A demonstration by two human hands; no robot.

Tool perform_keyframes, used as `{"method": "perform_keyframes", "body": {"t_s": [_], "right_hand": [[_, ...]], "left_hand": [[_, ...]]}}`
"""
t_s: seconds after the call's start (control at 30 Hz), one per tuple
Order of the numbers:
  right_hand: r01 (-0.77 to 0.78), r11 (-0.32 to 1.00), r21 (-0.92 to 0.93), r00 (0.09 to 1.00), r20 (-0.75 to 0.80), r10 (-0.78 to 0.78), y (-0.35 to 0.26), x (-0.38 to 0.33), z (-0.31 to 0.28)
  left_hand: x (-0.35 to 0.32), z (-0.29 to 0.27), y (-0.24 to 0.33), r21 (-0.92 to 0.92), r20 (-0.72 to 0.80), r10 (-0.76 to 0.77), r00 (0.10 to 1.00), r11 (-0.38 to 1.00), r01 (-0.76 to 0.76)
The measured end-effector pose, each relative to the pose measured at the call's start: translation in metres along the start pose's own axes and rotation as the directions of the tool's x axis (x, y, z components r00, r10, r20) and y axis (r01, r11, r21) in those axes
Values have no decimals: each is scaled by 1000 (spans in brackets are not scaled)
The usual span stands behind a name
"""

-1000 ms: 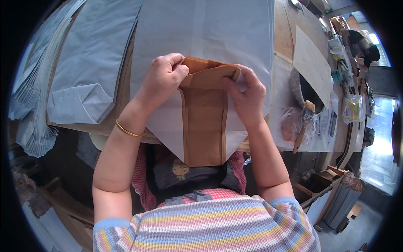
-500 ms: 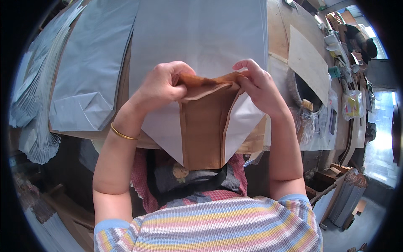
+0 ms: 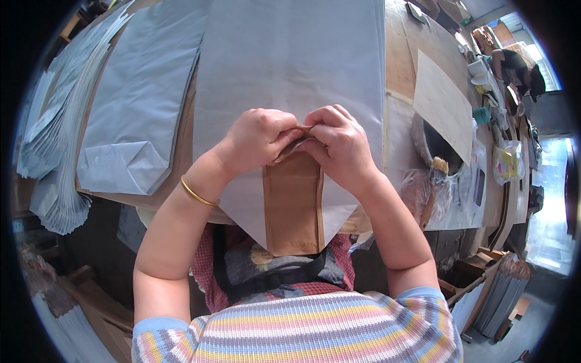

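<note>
A large white paper bag (image 3: 290, 60) lies along the table in front of me, its near end folded into slanted corners. The brown inner layer (image 3: 293, 209) of that end shows as an upright strip pointing at my body. My left hand (image 3: 260, 134) pinches the brown paper's upper edge. Close beside it, my right hand (image 3: 340, 140) grips the same edge, the two hands almost touching. Between the fingers the paper is bunched, and part of the fold is hidden under them.
To the left lie a white bag with a folded bottom (image 3: 124, 166) and a fanned stack of white paper bags (image 3: 57, 187). At right are a cardboard sheet (image 3: 442, 103), a brush (image 3: 437, 172) and clear plastic. A person (image 3: 520, 69) is at the far right.
Both hands have come together at the middle. The brown paper's mouth, spread wide before, is now gathered between them.
</note>
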State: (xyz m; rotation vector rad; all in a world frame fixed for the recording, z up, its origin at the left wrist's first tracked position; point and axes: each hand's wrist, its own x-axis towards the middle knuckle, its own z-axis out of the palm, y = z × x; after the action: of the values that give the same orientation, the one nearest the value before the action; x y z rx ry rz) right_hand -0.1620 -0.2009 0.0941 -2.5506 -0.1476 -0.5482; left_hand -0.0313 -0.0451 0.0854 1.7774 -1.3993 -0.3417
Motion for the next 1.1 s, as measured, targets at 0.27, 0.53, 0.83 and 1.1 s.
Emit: {"method": "perform_keyframes", "body": {"t_s": [0.27,0.53,0.83,1.1], "right_hand": [[44,945,-324,965,-230,-124,-18,-14,12],[67,980,-188,986,-140,-94,-3,-10,14],[179,927,-330,926,-262,-273,-3,-26,27],[98,966,-239,984,-122,-130,-16,-22,15]], "left_hand": [[1,3,-3,-98,1,87,996,991,-86],[6,2,-5,-158,91,41,995,987,-26],[6,3,-8,-245,155,-22,988,968,60],[8,-6,-7,-265,164,-194,967,936,233]]}}
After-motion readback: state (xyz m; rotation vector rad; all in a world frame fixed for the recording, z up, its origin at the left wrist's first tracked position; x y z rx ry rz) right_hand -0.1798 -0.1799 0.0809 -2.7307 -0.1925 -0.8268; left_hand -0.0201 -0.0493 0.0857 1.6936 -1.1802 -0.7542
